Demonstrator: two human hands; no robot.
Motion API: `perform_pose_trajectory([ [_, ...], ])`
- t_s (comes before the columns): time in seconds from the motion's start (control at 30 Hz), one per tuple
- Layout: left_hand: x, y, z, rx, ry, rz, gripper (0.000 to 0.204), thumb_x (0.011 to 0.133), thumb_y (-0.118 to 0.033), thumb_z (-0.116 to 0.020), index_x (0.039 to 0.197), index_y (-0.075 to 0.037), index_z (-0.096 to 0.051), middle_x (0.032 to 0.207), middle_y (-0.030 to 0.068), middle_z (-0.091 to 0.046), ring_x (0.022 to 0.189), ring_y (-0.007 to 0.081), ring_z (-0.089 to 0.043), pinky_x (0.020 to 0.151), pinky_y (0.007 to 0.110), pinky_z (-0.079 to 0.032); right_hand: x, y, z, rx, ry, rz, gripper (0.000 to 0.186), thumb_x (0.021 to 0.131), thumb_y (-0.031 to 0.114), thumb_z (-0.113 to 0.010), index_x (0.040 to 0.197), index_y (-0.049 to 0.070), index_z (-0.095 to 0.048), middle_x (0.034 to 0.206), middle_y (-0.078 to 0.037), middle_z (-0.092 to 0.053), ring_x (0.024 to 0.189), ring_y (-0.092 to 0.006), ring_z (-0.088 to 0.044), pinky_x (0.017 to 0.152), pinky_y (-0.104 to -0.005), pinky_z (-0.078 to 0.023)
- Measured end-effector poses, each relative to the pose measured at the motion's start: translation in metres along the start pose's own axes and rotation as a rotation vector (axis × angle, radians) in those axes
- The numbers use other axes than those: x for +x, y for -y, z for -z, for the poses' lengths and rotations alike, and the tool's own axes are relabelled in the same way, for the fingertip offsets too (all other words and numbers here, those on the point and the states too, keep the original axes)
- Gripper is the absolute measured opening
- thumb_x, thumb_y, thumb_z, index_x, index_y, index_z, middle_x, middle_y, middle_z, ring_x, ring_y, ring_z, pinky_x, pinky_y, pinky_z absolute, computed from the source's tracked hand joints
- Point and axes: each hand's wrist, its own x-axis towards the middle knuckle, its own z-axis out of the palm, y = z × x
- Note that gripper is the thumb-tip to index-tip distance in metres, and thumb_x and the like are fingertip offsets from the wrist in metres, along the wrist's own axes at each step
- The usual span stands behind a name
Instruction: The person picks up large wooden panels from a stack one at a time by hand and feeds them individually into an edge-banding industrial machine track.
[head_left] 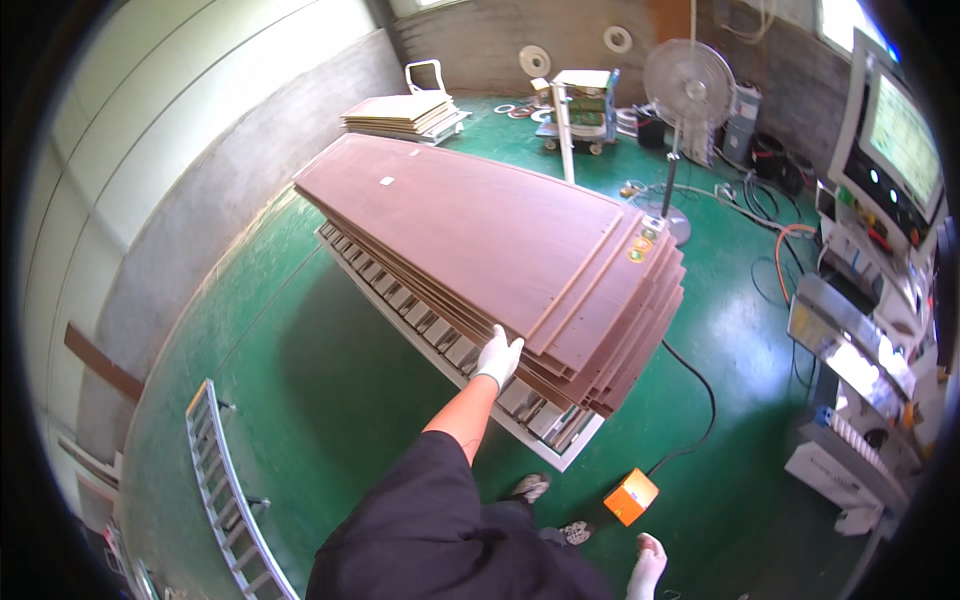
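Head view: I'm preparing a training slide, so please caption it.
A white-gloved left hand touches the edge of stacked brown panels, while the right hand hangs apart from them.

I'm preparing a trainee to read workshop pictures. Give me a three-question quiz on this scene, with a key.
1. Which of the person's hands touches the stack of brown panels?
2. True or false: the orange box stands on the green floor.
3. Fill in: a black ____ runs from the orange box.

Key:
1. The left hand; the right hand is away from the stack.
2. True.
3. Cable.
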Motion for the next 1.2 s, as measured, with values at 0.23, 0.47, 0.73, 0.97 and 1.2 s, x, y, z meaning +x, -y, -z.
perform_pose_trajectory([
  [0.23,-0.064,0.111,-0.014,0.049,0.433,-0.838,0.035,0.089,-0.029,-0.052,0.109,-0.002,-0.063,0.107,0.0229,-0.065,0.097,0.0381,-0.064,0.085,0.045,-0.051,0.016,0.155,-0.149,-0.189,0.198,0.416,0.019,0.094,0.006,-0.052,0.101,-0.003,-0.068,0.096,-0.009,-0.069,0.093,-0.0174,-0.063,0.088,-0.0290,-0.048],
  [0.47,-0.140,0.305,0.074,-0.190,0.915,-0.023,0.060,0.094,-0.048,-0.051,0.136,-0.005,-0.053,0.134,0.0166,-0.057,0.124,0.0317,-0.054,0.105,0.038,-0.041,0.075,0.256,-0.309,-0.232,0.048,0.912,0.028,0.091,0.008,-0.059,0.116,-0.003,-0.063,0.121,-0.018,-0.063,0.115,-0.0261,-0.059,0.101,-0.0350,-0.043],
  [0.73,-0.156,0.698,0.183,0.102,0.092,0.720,0.052,0.092,-0.043,-0.044,0.100,0.004,-0.067,0.106,0.0261,-0.066,0.100,0.0424,-0.061,0.084,0.049,-0.049,0.158,0.299,-0.436,-0.679,-0.229,0.449,0.067,0.083,0.030,-0.067,0.139,0.002,-0.045,0.143,-0.020,-0.046,0.129,-0.0393,-0.045,0.108,-0.0434,-0.037],
  [0.97,-0.105,0.674,0.171,-0.680,-0.031,0.937,0.040,0.092,-0.037,-0.056,0.116,-0.004,-0.060,0.112,0.0221,-0.067,0.097,0.0346,-0.064,0.079,0.047,-0.050,0.117,0.301,-0.479,-0.628,-0.381,0.258,0.062,0.082,0.026,-0.065,0.138,0.005,-0.049,0.146,-0.021,-0.043,0.133,-0.0366,-0.042,0.111,-0.0434,-0.033],
  [1.2,0.154,0.505,0.176,-1.333,0.299,0.622,0.033,0.098,-0.039,-0.054,0.071,-0.019,-0.050,0.057,-0.0050,-0.041,0.046,0.0099,-0.035,0.041,0.028,-0.029,-0.017,0.201,-0.518,0.226,-0.146,0.243,0.051,0.092,0.005,-0.053,0.141,0.003,-0.039,0.132,-0.014,-0.052,0.123,-0.0233,-0.049,0.102,-0.0344,-0.040],
])
